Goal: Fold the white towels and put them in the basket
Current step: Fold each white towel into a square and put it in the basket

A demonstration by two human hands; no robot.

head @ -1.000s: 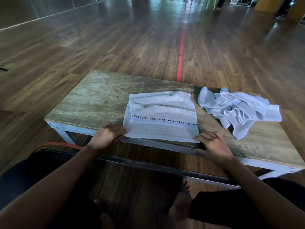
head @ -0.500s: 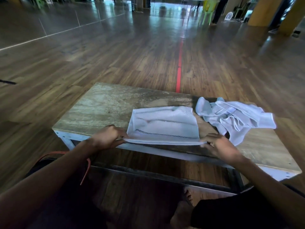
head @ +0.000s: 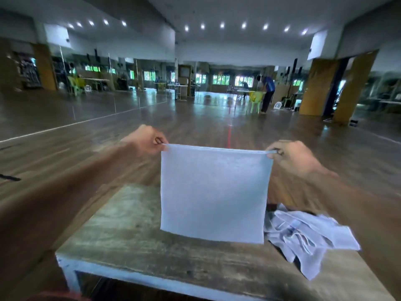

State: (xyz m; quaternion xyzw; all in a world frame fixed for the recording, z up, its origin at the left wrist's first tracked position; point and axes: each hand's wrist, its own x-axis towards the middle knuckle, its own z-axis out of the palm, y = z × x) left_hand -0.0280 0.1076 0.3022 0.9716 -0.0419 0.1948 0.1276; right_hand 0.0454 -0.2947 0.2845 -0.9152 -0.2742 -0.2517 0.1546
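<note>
Up off the worktop (head: 130,246) compared with half a second ago: the folded towel (head: 214,192) now hangs in the air in front of me instead of lying flat. My head is raised too, so the hall shows behind it.

Left hand (head: 147,140): thumb and fingers pinch the top left corner.
Towel: hangs as a flat, near-square sheet between the hands. The top edge is taut and the bottom edge is just above the worktop, apart from it as far as I can judge.
Right hand (head: 290,157): pinches the top right corner.
Low right: a crumpled heap of white towels (head: 308,237) lies on the worktop, unfolded. I cannot tell how many pieces it holds.

Risks (my judgement):
1. The towel is already doubled. If one layer slips out of either pinch, the fold opens.
2. If one corner is lowered ahead of the other, the next fold goes down skewed.
3. The hanging edge is near the heap. A swing to the right could snag it, and one flap already reaches the near edge of the worktop.

Containers: no basket is in view. A reddish strip (head: 58,297) at the bottom left is too blurred to name. No towel I can see is in any container.
</note>
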